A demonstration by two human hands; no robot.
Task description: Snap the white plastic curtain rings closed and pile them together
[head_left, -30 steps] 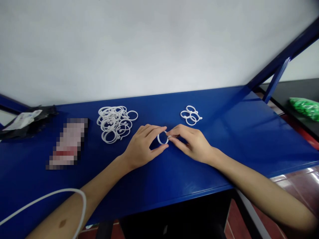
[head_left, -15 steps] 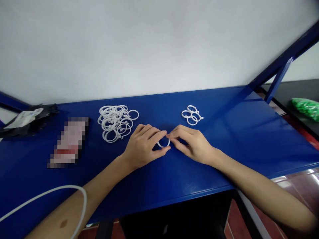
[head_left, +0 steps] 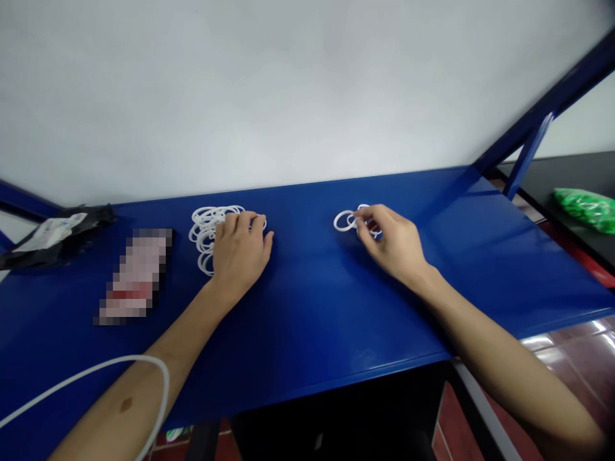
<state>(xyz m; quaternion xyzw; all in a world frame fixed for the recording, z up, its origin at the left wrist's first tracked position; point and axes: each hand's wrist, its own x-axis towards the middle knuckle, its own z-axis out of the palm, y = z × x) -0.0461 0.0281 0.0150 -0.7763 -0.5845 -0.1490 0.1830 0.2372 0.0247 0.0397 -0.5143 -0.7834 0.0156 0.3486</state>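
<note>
On the blue table (head_left: pixel 312 307), the two hands are well apart, each at its own cluster of white rings. Left hand (head_left: pixel 240 253) lies palm down over the right part of the big pile (head_left: pixel 207 232), fingers pointing away toward the wall and resting on the rings; whether any ring is pinched under them cannot be told, since the hand hides that side of the heap. Right hand (head_left: pixel 394 243) reaches to the small group (head_left: pixel 358 221), fingers curled and pointing left and away. One ring (head_left: pixel 343 221) lies flat on the table at the fingertips, at the left edge of that group; it is round, so it has no long axis. Whether the fingers grip it or only touch it is unclear. Most of the small group is covered by the hand.

Left of the pile sits a pixelated patch (head_left: pixel 133 275), and a dark bag (head_left: pixel 52 237) lies at the far left. A white cable (head_left: pixel 120 365) crosses the left forearm.
</note>
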